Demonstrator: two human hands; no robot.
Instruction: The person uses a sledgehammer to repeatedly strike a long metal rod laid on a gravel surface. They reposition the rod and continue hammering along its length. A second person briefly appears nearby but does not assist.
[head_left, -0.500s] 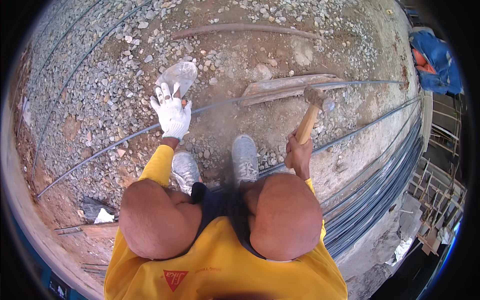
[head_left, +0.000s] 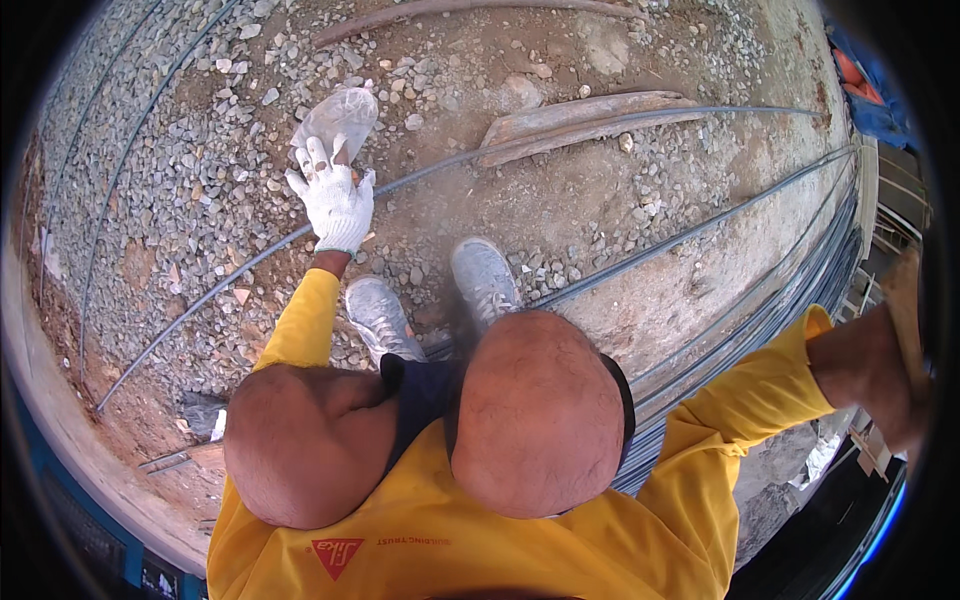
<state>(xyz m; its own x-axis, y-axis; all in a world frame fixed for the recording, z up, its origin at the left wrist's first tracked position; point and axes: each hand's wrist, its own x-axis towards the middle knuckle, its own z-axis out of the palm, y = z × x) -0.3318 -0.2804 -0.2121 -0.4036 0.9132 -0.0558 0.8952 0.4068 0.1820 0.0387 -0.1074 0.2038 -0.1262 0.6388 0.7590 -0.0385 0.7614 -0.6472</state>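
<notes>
Left hand [head_left: 338,208], white glove with worn fingertips: palm down over a long grey rod [head_left: 240,270], fingers partly spread, tips at a pale, flat-looking piece [head_left: 345,112]. Cannot tell if it grips anything underneath. Rod runs bowed across gravel [head_left: 200,180] and dirt, its far part over a split wooden plank [head_left: 575,120]. Right hand [head_left: 885,375], bare, well out at right edge, blurred, fingers closed round a wooden handle [head_left: 905,310]; tool's head not visible. Dusty shoes [head_left: 485,280] just nearer than rod. Bundled rods [head_left: 790,275] lie to the right.
</notes>
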